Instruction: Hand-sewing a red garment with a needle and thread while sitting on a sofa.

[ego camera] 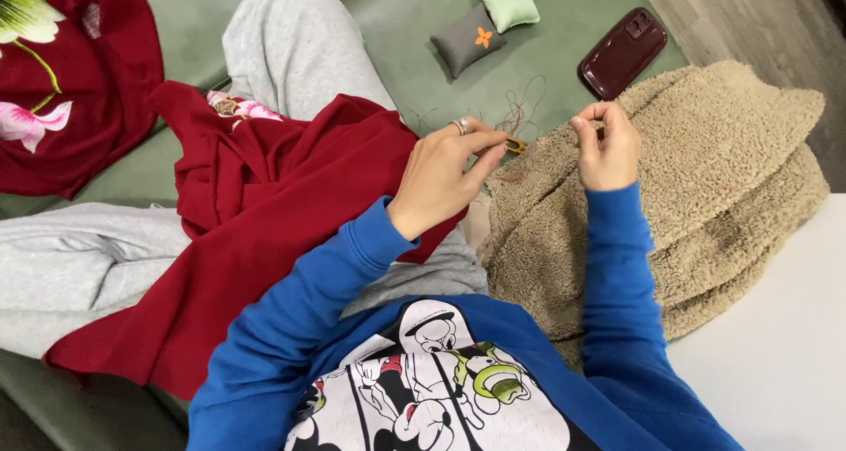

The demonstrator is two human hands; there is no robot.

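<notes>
Left hand (438,179), ring on one finger, pinches a small amber thread snip (514,144) between thumb and fingertips; right hand (606,147) is closed with fingertips pinched on a dark red thread (522,107) that loops loose over the green mat (564,28). Both hands sit at the mat's near edge, where the beige fleece (705,178) meets the dark red cloth (264,213) on the lap. Grey pincushion (467,40), pale green pincushion (508,2) and maroon phone (623,52) lie toward the mat's far edge.

Both hands raised, fingertips pinched.
Left hand (438,179) extends its fingers toward the right hand (604,148), which curls closed; both forearms are blue-sleeved.
</notes>
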